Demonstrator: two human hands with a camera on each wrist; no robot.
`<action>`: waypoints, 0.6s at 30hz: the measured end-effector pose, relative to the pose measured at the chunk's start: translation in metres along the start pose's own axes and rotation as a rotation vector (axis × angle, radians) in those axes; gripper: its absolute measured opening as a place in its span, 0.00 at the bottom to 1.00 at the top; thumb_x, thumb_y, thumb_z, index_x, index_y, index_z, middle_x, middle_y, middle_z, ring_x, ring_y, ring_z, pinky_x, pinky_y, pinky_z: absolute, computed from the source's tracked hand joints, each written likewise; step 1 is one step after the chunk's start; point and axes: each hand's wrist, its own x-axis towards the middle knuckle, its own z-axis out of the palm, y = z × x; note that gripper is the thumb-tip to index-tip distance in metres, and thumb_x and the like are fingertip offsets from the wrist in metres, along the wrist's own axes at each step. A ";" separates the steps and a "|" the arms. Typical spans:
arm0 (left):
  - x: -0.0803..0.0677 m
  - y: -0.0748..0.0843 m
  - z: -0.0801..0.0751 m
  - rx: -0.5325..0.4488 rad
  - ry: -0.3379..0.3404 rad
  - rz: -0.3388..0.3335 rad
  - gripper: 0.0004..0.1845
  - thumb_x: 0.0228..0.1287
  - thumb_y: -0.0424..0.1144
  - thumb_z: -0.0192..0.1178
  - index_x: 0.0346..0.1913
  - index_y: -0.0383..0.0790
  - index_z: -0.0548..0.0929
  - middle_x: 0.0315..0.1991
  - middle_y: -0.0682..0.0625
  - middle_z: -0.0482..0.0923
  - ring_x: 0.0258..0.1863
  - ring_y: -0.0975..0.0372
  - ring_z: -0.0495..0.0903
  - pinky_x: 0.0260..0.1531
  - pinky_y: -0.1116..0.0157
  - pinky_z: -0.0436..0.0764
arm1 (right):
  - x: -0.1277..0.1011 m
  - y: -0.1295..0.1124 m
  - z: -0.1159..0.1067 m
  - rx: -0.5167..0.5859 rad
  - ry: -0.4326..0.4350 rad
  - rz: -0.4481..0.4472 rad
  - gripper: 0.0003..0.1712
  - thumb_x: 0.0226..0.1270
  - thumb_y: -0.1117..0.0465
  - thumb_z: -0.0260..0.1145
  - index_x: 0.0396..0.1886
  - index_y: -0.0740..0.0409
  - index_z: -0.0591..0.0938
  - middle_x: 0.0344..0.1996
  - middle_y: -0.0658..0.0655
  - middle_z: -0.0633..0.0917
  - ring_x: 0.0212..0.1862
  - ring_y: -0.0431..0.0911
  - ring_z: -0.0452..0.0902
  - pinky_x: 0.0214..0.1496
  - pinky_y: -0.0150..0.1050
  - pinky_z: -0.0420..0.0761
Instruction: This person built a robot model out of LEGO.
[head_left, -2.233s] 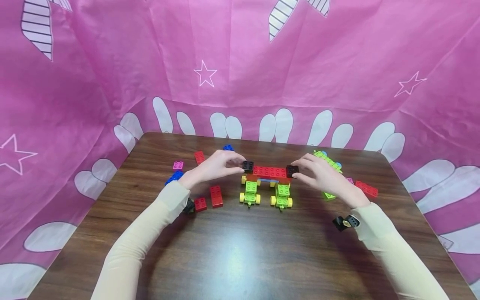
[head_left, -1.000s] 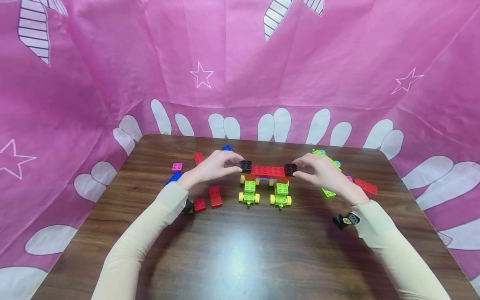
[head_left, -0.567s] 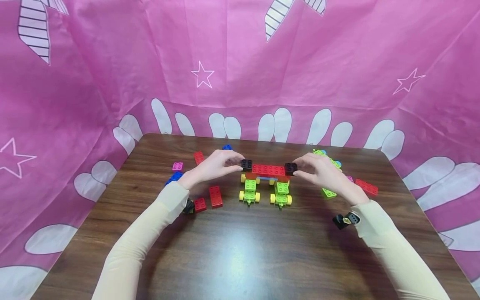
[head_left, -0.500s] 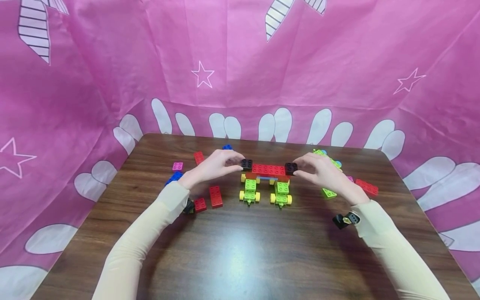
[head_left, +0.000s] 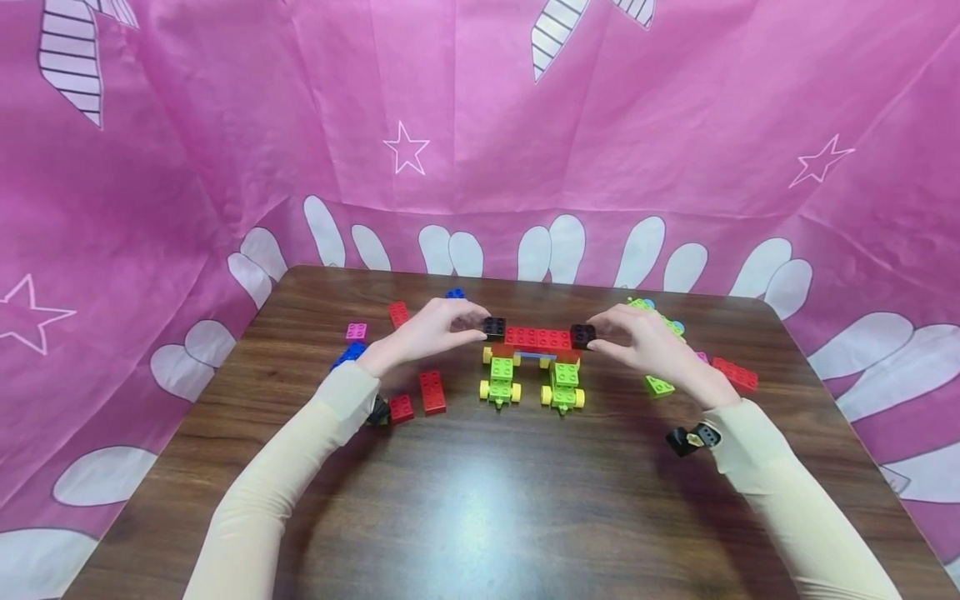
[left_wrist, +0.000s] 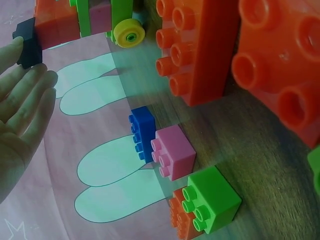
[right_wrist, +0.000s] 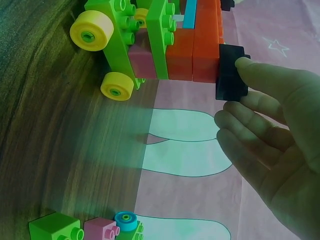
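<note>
A toy brick build stands on the table, its top a long red brick (head_left: 537, 337) over two green wheeled bases with yellow wheels. The left base (head_left: 501, 382) and right base (head_left: 565, 386) point towards me. At the red brick's left end, my left hand (head_left: 433, 331) pinches a small black brick (head_left: 493, 328). Its twin, another black brick (head_left: 583, 336), sits at the right end, pinched between thumb and fingers of my right hand (head_left: 641, 342). In the right wrist view, a pink brick (right_wrist: 142, 54) shows between green pieces beneath the red.
Loose red bricks (head_left: 432, 392), blue bricks (head_left: 349, 354) and a pink brick (head_left: 356, 330) lie left on the wooden table (head_left: 480, 500). To the right are a green wheeled piece (head_left: 656, 317), a green brick (head_left: 659, 387) and a red brick (head_left: 734, 374). Pink cloth (head_left: 480, 167) hangs behind.
</note>
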 end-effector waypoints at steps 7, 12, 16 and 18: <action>0.000 0.001 -0.001 -0.024 0.006 0.004 0.20 0.67 0.42 0.64 0.59 0.39 0.81 0.54 0.46 0.85 0.51 0.59 0.84 0.55 0.60 0.84 | 0.001 0.000 -0.002 0.003 0.000 0.008 0.17 0.58 0.60 0.75 0.47 0.58 0.86 0.38 0.54 0.89 0.41 0.47 0.85 0.43 0.47 0.83; -0.003 0.001 -0.002 -0.020 0.001 0.002 0.20 0.67 0.40 0.64 0.60 0.39 0.80 0.55 0.46 0.84 0.52 0.59 0.84 0.56 0.59 0.83 | 0.001 0.000 -0.001 0.008 -0.006 0.011 0.18 0.58 0.59 0.75 0.47 0.58 0.85 0.39 0.55 0.89 0.41 0.46 0.85 0.43 0.47 0.84; -0.008 -0.002 -0.003 -0.021 0.010 0.009 0.20 0.66 0.38 0.65 0.59 0.38 0.81 0.54 0.45 0.85 0.53 0.57 0.84 0.55 0.57 0.84 | 0.000 -0.001 -0.001 0.011 -0.013 0.017 0.18 0.58 0.60 0.75 0.48 0.58 0.85 0.39 0.54 0.89 0.41 0.46 0.85 0.43 0.47 0.83; -0.012 -0.005 -0.005 -0.012 0.019 0.009 0.19 0.66 0.38 0.65 0.58 0.37 0.81 0.54 0.44 0.85 0.53 0.55 0.84 0.53 0.55 0.84 | -0.001 -0.001 -0.001 0.006 -0.009 0.013 0.18 0.58 0.60 0.75 0.48 0.59 0.85 0.39 0.54 0.89 0.41 0.46 0.85 0.43 0.47 0.83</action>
